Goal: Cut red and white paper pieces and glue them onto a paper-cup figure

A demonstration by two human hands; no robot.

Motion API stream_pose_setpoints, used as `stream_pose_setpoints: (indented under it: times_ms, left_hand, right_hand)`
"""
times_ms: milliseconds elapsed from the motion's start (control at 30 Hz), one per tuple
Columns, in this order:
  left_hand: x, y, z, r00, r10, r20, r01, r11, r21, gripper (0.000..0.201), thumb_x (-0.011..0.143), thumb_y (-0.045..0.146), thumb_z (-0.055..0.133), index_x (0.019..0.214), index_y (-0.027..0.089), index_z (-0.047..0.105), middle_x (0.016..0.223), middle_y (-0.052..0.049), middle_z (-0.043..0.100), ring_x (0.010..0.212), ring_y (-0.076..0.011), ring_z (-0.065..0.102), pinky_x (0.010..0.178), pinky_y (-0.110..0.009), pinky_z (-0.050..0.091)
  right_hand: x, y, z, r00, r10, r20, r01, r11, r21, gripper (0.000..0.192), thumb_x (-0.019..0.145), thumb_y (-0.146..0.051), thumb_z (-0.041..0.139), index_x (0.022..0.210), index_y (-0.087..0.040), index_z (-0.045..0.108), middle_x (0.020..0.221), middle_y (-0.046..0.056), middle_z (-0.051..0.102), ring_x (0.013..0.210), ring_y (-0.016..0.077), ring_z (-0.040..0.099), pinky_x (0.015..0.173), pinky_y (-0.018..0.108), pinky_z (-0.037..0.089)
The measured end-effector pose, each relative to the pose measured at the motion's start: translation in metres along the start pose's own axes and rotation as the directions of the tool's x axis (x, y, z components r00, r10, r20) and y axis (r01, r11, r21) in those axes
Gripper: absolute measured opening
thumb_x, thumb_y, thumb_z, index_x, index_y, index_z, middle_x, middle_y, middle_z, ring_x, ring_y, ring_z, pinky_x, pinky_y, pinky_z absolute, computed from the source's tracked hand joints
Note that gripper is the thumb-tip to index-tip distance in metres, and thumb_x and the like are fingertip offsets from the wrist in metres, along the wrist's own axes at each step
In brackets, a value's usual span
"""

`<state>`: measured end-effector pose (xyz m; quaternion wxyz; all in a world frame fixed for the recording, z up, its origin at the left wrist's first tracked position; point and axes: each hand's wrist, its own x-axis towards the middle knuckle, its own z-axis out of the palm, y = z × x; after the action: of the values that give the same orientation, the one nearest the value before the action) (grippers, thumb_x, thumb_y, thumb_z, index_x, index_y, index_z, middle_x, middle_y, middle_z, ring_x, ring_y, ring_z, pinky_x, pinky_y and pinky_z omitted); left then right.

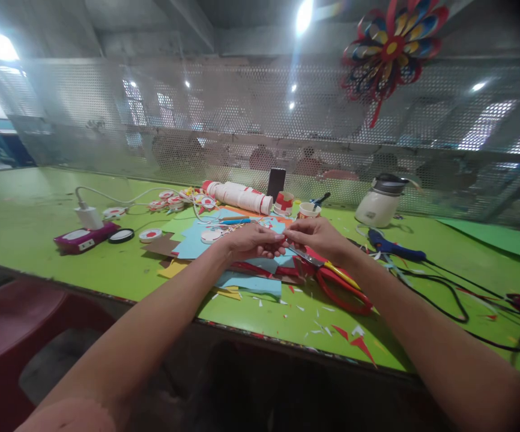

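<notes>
A small red paper piece (284,241) sits at frame centre, pinched between both hands: the left hand (251,240) grips its left end, the right hand (317,236) its right, above the red-handled scissors (332,281) on the green desk (35,222).

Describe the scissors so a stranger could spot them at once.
On the green table, look just below the right hand, beside the blue paper sheets. The scissors lie flat there, the only thing with big red loop handles and a yellow inner edge.
</notes>
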<state>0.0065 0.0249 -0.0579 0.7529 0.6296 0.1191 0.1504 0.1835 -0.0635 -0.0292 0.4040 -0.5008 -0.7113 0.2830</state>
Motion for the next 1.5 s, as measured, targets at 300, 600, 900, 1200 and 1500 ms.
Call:
stream_pose_setpoints:
  times_ms: [300,600,900,1200,1500]
  left_hand:
    - [-0.002,0.001,0.006,1.0,0.017,0.003,-0.017,0.996,-0.084,0.026,0.074,0.031,0.069,0.088,0.009,0.067,0.083,-0.01,0.066,0.08,-0.0137,0.06,0.069,-0.025,0.043]
    - [-0.001,-0.002,0.006,0.999,0.047,-0.023,-0.051,0.984,-0.169,0.019,0.074,0.023,0.07,0.084,0.007,0.068,0.078,-0.009,0.065,0.076,-0.0113,0.06,0.071,-0.025,0.041]
    - [0.001,-0.002,0.007,0.996,0.067,-0.055,-0.078,0.97,-0.229,0.017,0.074,0.022,0.07,0.082,0.007,0.068,0.078,-0.008,0.065,0.074,-0.01,0.059,0.07,-0.023,0.042]
    - [0.004,-0.002,0.007,0.977,0.136,-0.166,-0.173,0.957,-0.234,0.02,0.069,0.025,0.073,0.079,0.007,0.068,0.075,-0.006,0.062,0.07,-0.0087,0.056,0.071,-0.023,0.042]
    - [0.006,-0.001,0.013,0.97,0.133,-0.206,-0.174,0.965,-0.198,0.019,0.068,0.028,0.074,0.076,0.013,0.069,0.079,-0.004,0.064,0.078,-0.0111,0.056,0.077,-0.028,0.039]
  right_hand:
    - [-0.001,-0.002,0.002,0.998,0.065,-0.025,-0.059,0.978,0.201,0.028,0.068,-0.04,0.068,0.074,-0.013,0.064,0.055,-0.003,0.054,0.046,0.0068,0.042,0.046,0.023,0.03]
    - [0.0,0.001,0.004,1.0,0.001,-0.027,0.004,0.983,0.186,0.025,0.072,-0.038,0.065,0.078,-0.014,0.068,0.056,-0.002,0.058,0.047,0.0072,0.042,0.046,0.023,0.031]
    - [0.001,-0.004,0.005,0.976,-0.06,-0.209,0.077,0.994,0.076,0.034,0.073,-0.038,0.064,0.095,-0.013,0.069,0.061,0.0,0.06,0.05,0.009,0.047,0.047,0.025,0.038]
    - [-0.001,-0.005,0.005,0.934,-0.319,-0.162,0.274,0.929,-0.25,0.043,0.077,-0.026,0.062,0.12,-0.018,0.056,0.11,0.011,0.061,0.089,0.0196,0.061,0.07,0.034,0.054]
    - [-0.002,-0.002,0.016,0.874,-0.459,-0.159,0.322,0.792,-0.519,0.043,0.078,-0.016,0.061,0.12,-0.017,0.054,0.101,0.01,0.058,0.08,0.0183,0.059,0.066,0.033,0.055]
